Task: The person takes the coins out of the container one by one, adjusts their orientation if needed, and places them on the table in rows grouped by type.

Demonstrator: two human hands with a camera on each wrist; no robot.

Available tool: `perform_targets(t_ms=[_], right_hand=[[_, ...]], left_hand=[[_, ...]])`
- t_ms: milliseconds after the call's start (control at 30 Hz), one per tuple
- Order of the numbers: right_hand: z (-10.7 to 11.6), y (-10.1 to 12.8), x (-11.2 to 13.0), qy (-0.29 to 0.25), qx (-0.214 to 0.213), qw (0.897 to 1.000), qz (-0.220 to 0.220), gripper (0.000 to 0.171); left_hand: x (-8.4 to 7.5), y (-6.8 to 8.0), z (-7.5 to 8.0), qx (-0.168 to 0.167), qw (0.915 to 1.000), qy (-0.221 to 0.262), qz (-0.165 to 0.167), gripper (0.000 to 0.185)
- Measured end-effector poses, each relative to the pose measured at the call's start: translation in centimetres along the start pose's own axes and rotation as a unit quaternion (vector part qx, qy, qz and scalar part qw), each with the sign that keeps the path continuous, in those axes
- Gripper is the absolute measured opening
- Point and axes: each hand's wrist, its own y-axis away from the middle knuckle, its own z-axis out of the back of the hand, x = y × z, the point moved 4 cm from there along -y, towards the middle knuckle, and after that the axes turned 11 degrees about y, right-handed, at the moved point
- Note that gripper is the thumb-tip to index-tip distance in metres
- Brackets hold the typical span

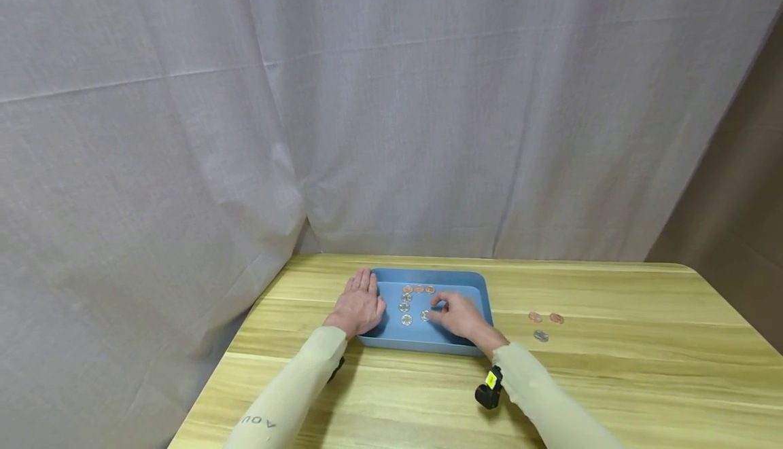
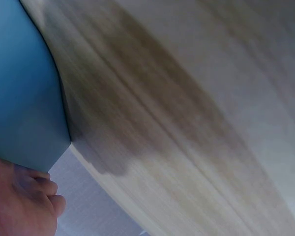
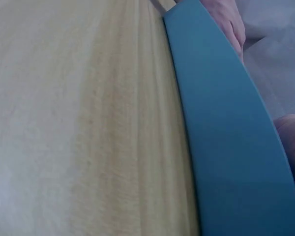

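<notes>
A shallow blue tray (image 1: 422,345) lies on the wooden table. My left hand (image 1: 359,303) rests along its left rim, fingers straight. Inside the tray, my right hand (image 1: 457,314) reaches down, thumb and forefinger slightly apart, a fingertip at the edge of a silver coin (image 1: 425,315). That coin lies flat on the tray floor. To its left, silver coins (image 1: 404,307) form a column, topped by a row of copper coins (image 1: 419,289). The left wrist view shows part of the left hand (image 2: 24,201) against the tray wall (image 2: 29,98); the right wrist view shows mostly the tray's outer side (image 3: 231,132).
Right of the tray, two copper coins (image 1: 556,318) and a silver coin (image 1: 541,335) lie on the wooden table (image 1: 624,367). A grey curtain (image 1: 416,130) hangs behind the table's back edge and along its left side.
</notes>
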Motion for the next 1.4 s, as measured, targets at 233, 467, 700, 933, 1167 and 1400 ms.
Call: perform_targets(t_ms=[233,467,700,933,1167,1400], right_hand=[[-0.5,0.0,0.6,0.04,-0.001,0.999,0.01,0.023],[-0.6,-0.1,0.9,0.068,0.002,0.998,0.005,0.018],[-0.7,-0.2,0.8,0.06,0.004,0.998,0.001,0.01],[-0.8,-0.2,1.0,0.054,0.011,0.998,0.009,0.008],[-1.0,-0.2,1.2,0.055,0.008,0.998,0.006,0.011],[-1.1,-0.2,1.0,0.06,-0.002,0.998,0.004,0.017]], left_hand=[[-0.1,0.2,0.1,0.002,1.0,-0.006,0.0,0.063],[-0.1,0.2,0.2,0.0,1.0,-0.005,-0.001,0.063],[0.0,0.1,0.1,-0.009,1.0,-0.001,-0.005,0.062],[0.0,0.2,0.3,-0.013,0.9999,0.002,-0.008,0.062],[-0.1,0.3,0.4,-0.012,0.9999,-0.001,-0.007,0.062],[-0.2,0.4,0.3,-0.009,0.9999,-0.001,-0.006,0.062]])
